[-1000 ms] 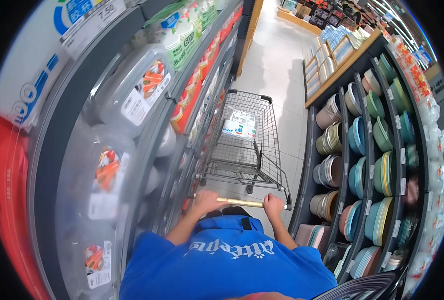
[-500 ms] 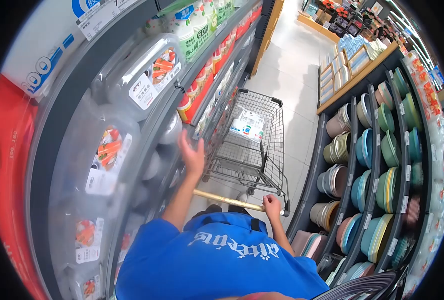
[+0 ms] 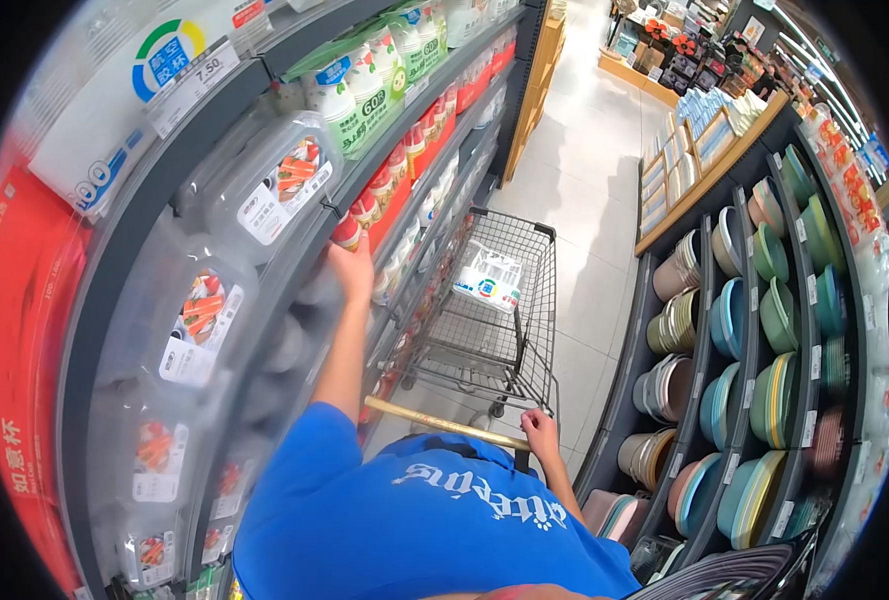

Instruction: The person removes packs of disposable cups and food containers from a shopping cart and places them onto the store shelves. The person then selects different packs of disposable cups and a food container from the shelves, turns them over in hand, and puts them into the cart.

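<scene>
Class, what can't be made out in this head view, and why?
Head view:
Left hand: whether it grips the red pack; contact too small.
Cart handle, right end: hidden by the right hand.
Large red bag, left side: cut off by dark image border.
Pale lower-shelf items: blurred.

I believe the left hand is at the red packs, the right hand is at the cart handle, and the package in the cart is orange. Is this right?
Not quite: the package in the cart is mostly white, not orange, as the head view shows. The left hand is at the red packs, the right hand at the cart handle.
</scene>
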Demonstrator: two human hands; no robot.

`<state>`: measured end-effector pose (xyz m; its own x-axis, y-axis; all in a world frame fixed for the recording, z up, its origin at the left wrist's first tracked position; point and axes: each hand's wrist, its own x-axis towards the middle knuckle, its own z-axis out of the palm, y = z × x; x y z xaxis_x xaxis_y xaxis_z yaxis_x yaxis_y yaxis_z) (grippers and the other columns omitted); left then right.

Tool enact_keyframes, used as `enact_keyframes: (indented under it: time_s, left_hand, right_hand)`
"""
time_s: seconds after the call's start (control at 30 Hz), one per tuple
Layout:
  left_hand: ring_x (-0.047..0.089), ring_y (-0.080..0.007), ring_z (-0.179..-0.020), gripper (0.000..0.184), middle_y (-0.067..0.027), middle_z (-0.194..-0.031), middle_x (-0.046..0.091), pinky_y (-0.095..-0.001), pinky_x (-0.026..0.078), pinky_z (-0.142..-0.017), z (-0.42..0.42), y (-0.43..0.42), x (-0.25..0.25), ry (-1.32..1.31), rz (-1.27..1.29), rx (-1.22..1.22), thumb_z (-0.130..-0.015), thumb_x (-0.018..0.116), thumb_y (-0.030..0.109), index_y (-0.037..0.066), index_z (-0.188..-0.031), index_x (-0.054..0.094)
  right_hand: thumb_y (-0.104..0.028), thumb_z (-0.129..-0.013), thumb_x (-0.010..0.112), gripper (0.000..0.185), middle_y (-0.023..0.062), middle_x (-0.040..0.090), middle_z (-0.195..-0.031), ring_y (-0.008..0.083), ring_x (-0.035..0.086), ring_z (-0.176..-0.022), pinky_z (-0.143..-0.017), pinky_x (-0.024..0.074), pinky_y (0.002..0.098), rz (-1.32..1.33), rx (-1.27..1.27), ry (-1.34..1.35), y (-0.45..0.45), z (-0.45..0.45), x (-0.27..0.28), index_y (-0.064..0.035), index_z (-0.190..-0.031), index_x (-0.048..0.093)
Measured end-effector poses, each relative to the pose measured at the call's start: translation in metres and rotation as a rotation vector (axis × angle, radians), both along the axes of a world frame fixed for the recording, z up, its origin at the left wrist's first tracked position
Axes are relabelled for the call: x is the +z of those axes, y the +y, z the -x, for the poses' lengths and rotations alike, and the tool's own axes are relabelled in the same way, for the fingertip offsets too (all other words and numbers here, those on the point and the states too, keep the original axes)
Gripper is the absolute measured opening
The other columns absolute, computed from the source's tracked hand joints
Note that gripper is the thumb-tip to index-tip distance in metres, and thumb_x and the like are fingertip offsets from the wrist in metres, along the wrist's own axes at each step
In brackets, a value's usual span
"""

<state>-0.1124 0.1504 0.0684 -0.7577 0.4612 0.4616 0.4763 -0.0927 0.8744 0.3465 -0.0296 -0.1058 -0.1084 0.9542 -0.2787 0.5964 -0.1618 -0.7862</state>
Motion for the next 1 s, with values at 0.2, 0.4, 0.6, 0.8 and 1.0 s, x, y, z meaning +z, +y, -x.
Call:
enact_keyframes:
  time_s: [0.2, 0.4, 0.6, 0.8, 1.0]
  left_hand:
    - [0.06, -0.0447, -0.118, 0.069, -0.034, -0.13, 0.059, -0.0468, 0.043, -0.104, 0.008, 0.021, -0.017, 0.17, 0.072, 0.212, -0.081, 0.083, 0.018, -0.015, -0.13, 0.048]
    - [0.066, -0.0429, -0.103, 0.053, -0.0285, -0.111, 0.069, -0.0492, 0.048, -0.094, -0.001, 0.021, -0.004, 0.078, 0.183, 0.217, -0.078, 0.085, 0.017, -0.011, -0.117, 0.06]
    - [0.063, -0.0432, -0.104, 0.055, -0.0255, -0.11, 0.069, -0.05, 0.045, -0.095, -0.001, 0.019, -0.005, -0.066, 0.213, 0.089, -0.072, 0.089, 0.018, -0.006, -0.113, 0.061]
    - [0.049, -0.0415, -0.122, 0.065, -0.0213, -0.127, 0.059, -0.0499, 0.032, -0.106, -0.02, 0.015, -0.015, 0.098, 0.386, 0.228, -0.074, 0.084, 0.019, 0.004, -0.129, 0.052]
    - [0.058, -0.0364, -0.116, 0.059, -0.0149, -0.119, 0.066, -0.0473, 0.037, -0.104, -0.015, 0.02, -0.03, 0.339, 0.129, -0.045, -0.072, 0.083, 0.015, 0.009, -0.125, 0.057]
  right_hand:
    - [-0.018, -0.095, 0.063, 0.019, 0.0086, 0.07, -0.074, 0.0149, 0.068, -0.07, -0.067, 0.054, 0.0304, 0.015, -0.034, 0.054, -0.007, -0.008, -0.012, 0.001, -0.095, 0.069]
    - [-0.019, -0.096, 0.064, 0.02, 0.0081, 0.07, -0.075, 0.0144, 0.068, -0.07, -0.066, 0.0536, 0.0304, 0.022, 0.007, 0.034, -0.005, -0.008, -0.016, 0.0003, -0.096, 0.07]
    - [-0.022, -0.093, 0.066, 0.023, 0.0125, 0.072, -0.078, 0.023, 0.07, -0.072, -0.069, 0.0537, 0.036, 0.072, -0.008, 0.042, -0.002, -0.008, -0.012, -0.0018, -0.102, 0.071]
    - [-0.023, -0.094, 0.067, 0.024, 0.0122, 0.072, -0.079, 0.0218, 0.069, -0.072, -0.069, 0.0536, 0.036, 0.096, 0.012, 0.071, -0.001, -0.001, -0.004, -0.0014, -0.103, 0.071]
    - [-0.021, -0.093, 0.068, 0.022, 0.0119, 0.072, -0.079, 0.0216, 0.068, -0.073, -0.069, 0.0532, 0.0352, 0.104, 0.02, 0.038, -0.001, -0.003, 0.0, -0.0017, -0.103, 0.071]
